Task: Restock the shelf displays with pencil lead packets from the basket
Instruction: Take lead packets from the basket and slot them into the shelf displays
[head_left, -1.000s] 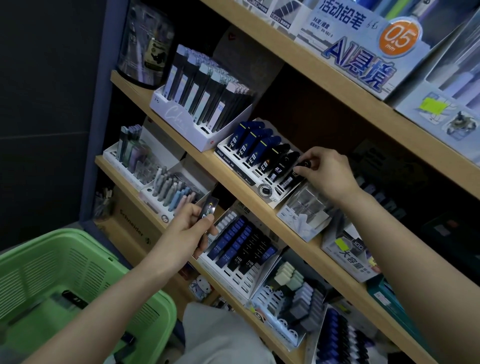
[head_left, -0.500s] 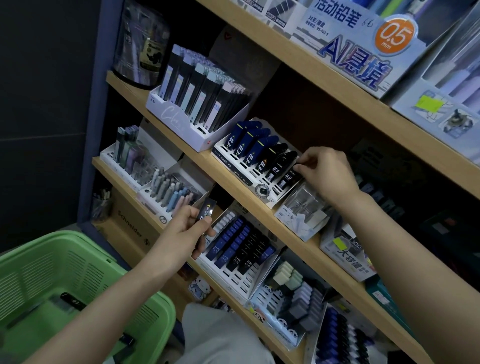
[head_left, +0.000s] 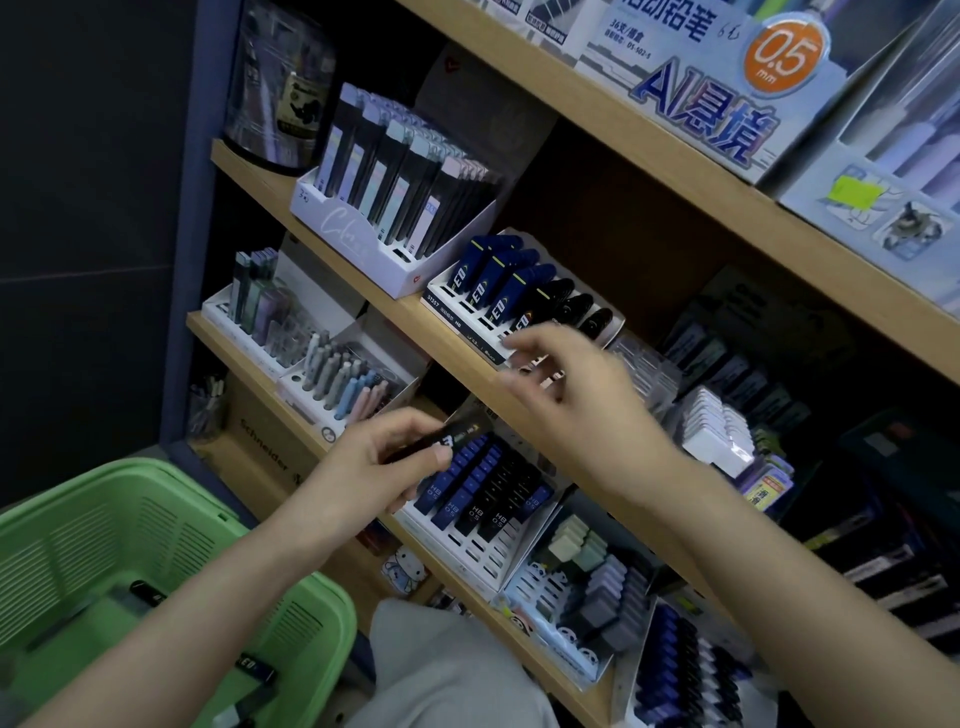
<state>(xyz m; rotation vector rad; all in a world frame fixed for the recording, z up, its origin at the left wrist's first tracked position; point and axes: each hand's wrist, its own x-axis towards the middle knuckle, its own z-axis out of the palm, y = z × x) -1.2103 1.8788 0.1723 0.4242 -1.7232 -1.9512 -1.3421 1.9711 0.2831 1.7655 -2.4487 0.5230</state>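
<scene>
— Just below the right hand (head_left: 566, 384), the left hand (head_left: 384, 462) pinches 1 slim black plastic lead packet (head_left: 449, 439), thumb on top.
— And the right grip?
— Fingers spread, holding nothing; it has come off the white slotted cardboard display tray (head_left: 441, 292) just above it, so that slot looks filled.
— So the handover comes next?
— Probably. 2 more black packets (head_left: 254, 669) lie in the green perforated plastic basket (head_left: 171, 525), well below the left grip.
</scene>
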